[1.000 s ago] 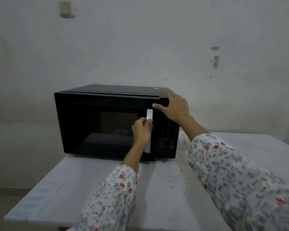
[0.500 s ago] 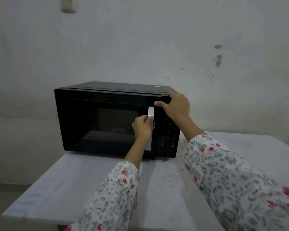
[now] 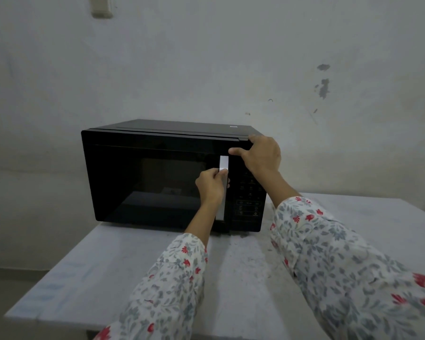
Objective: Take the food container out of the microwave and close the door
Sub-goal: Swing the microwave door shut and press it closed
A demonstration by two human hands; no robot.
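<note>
We see a black microwave (image 3: 157,173), boxy, with a glossy dark front and its long axis running left-right, front facing the near side. It sits at the far end of a pale, matte table (image 3: 123,271) whose top is scuffed and dusty, close to a rough, stained plaster wall (image 3: 206,57). The door (image 3: 147,182) looks flush with the body, so closed as far as we can tell. Through the dark glass we make out a dim pale shape low inside, too dark to call it the food container. A flat silver handle (image 3: 223,165), a narrow upright strip, runs vertically along the door's right edge, just left of the button panel (image 3: 249,200).

The left hand (image 3: 210,185) has its fingers curled together around the handle's middle, thumb on its front face. The right hand (image 3: 261,155) rests on the microwave's top right front corner, fingers together over the top edge, thumb stretched left across the front; it presses, not clamped on anything. Both arms wear loose sleeves (image 3: 341,266) of soft floral fabric, white with grey leaves and red flowers.

Open tabletop lies near and right of the microwave; the table's left edge runs diagonally just past the microwave's left corner. A pale wall fitting (image 3: 101,7) sits at top left.
</note>
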